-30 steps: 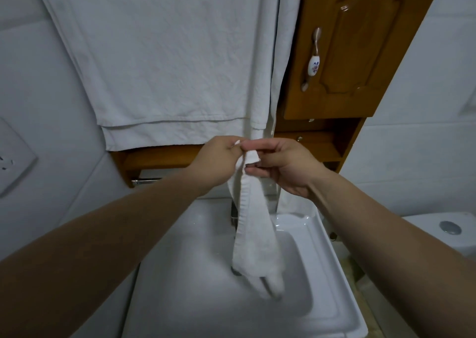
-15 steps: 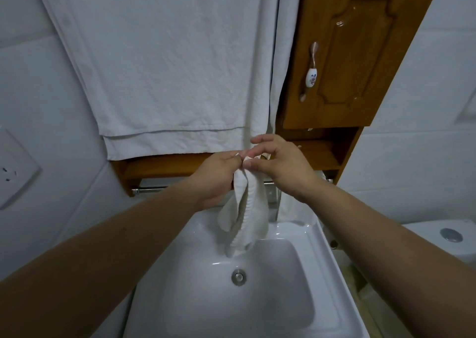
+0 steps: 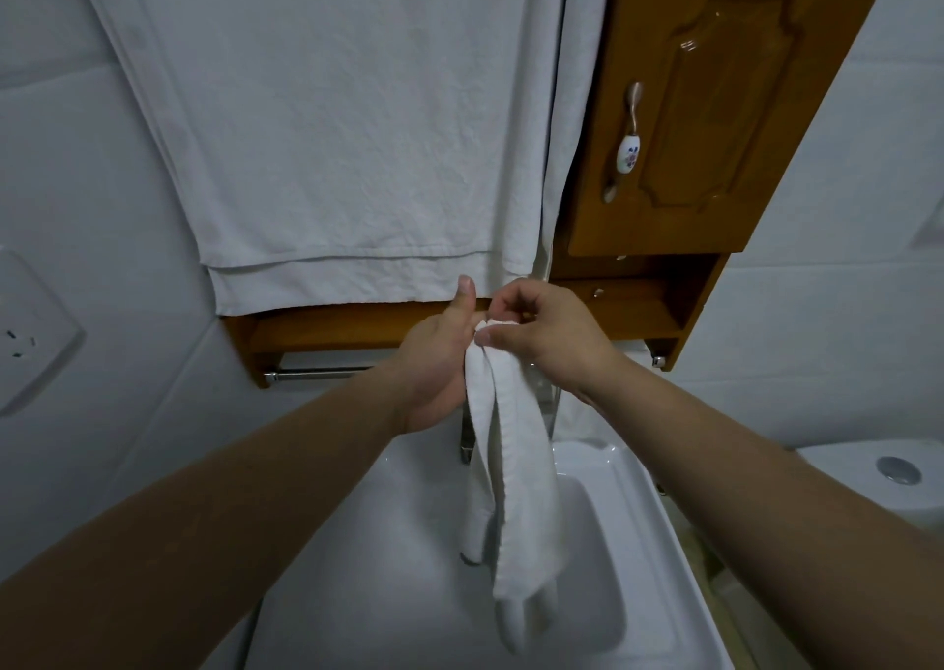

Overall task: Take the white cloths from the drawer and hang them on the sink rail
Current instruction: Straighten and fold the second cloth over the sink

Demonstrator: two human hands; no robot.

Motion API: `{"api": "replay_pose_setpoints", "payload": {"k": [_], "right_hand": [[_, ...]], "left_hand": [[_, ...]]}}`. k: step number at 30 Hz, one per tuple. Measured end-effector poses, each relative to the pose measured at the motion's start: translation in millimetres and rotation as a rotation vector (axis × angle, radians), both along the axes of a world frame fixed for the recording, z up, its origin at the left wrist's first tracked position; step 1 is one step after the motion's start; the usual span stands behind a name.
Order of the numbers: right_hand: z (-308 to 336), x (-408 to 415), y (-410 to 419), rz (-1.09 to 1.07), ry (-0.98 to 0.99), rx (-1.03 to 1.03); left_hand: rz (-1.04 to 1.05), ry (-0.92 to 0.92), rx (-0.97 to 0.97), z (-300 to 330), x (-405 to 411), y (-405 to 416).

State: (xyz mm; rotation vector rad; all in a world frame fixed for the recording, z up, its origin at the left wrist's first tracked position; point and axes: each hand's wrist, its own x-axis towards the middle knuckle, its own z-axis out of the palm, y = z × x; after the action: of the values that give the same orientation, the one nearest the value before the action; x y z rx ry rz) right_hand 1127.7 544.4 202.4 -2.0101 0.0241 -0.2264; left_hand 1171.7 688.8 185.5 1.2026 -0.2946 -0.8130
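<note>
A small white cloth [image 3: 516, 470] hangs in two long folds over the white sink [image 3: 357, 567]. My right hand [image 3: 546, 337] pinches its top end between thumb and curled fingers. My left hand [image 3: 439, 363] is against the cloth's left side with the thumb pointing up; its fingers are hidden behind the cloth. The chrome rail [image 3: 316, 374] runs under the wooden shelf [image 3: 347, 324], just behind and left of my hands. The cloth's top sits at about the rail's height; whether it is over the rail is hidden by my hands.
A large white towel [image 3: 332, 133] hangs on the wall above the shelf. A wooden cabinet door [image 3: 715, 107] with a ceramic handle [image 3: 627, 151] is at the upper right. A wall socket [image 3: 25, 332] is at the left, a toilet cistern [image 3: 889, 470] at the right.
The bunched cloth has dropped open into long hanging folds reaching down into the basin. My left thumb has lifted upward. Both hands stay at the shelf's front edge.
</note>
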Motion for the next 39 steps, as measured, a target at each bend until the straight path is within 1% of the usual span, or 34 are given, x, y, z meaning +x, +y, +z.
{"api": "replay_pose_setpoints", "payload": {"k": [2,4,7,9,12,14,15,18,20,22,23,25,27,31,35,37,39], "right_hand": [[-2,0,-1,-0.015,0.001,-0.027],[-2,-1,-2,-0.021,0.019,-0.014],[-1,-1,-3,-0.022,0.056,-0.005],[-2,0,-3,-0.024,0.088,-0.010],[-1,-1,-4,0.013,0.150,0.075],[3,-2,-4,0.017,0.165,0.072],[3,-1,-4,0.004,0.157,0.063],[2,1,-2,-0.061,0.051,0.038],[1,1,-2,-0.090,-0.044,-0.020],[2,0,-4,-0.122,-0.088,0.013],[4,-1,-4,-0.129,-0.094,0.051],[8,-2,-6,-0.120,-0.093,0.124],[9,-2,-7,-0.108,-0.089,0.185],[7,0,-7,-0.093,-0.069,0.320],[4,-1,-13,-0.035,0.063,0.456],[1,-2,-16,-0.036,0.105,0.435],[0,-2,-16,-0.071,0.093,0.358]], "left_hand": [[-0.075,0.033,-0.051,0,-1,-1],[-0.130,0.039,-0.102,1,-2,-1],[-0.139,0.019,-0.106,0,-2,1],[-0.068,-0.058,-0.037,-2,-1,0],[0.076,-0.254,0.111,-6,-4,-1],[0.129,-0.392,0.207,-8,-8,-3],[0.137,-0.418,0.225,-8,-10,-4],[0.170,-0.371,0.152,-8,-12,-8],[0.198,-0.284,0.120,-5,-10,-7],[0.128,-0.180,0.020,-4,-7,-3],[0.074,-0.162,-0.011,-1,-8,0],[0.033,-0.205,0.016,-1,-8,4],[0.092,-0.230,0.046,-1,-9,3],[0.212,-0.181,0.051,-1,-13,1],[0.289,-0.169,0.060,-5,-9,-1],[0.311,-0.165,0.079,-7,-6,-1],[0.305,-0.197,0.131,-9,-5,-1]]}}
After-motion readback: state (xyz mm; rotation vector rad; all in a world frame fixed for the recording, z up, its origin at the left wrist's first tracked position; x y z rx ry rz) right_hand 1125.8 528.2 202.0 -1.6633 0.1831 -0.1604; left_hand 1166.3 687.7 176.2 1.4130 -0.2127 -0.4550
